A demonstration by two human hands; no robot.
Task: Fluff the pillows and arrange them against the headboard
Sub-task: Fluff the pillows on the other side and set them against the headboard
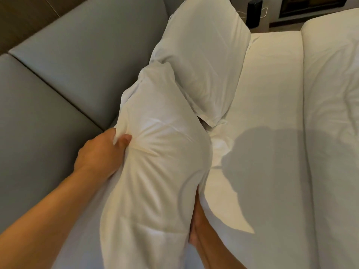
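Note:
A white pillow (pixel 153 162) is held on edge in front of me, between both hands. My left hand (pixel 99 154) pinches its left side, the fabric bunched between thumb and fingers. Pressed against the pillow's right underside is my right hand (pixel 198 220), mostly hidden by the pillow. A second white pillow (pixel 202 61) leans against the grey padded headboard (pixel 68 55) farther back, touching the top of the held one.
The white sheet (pixel 268 117) covers the mattress at centre right. A folded white duvet (pixel 332 113) lies along the right. A dark device (pixel 254 12) with a white cable stands on a surface beyond the bed's far end.

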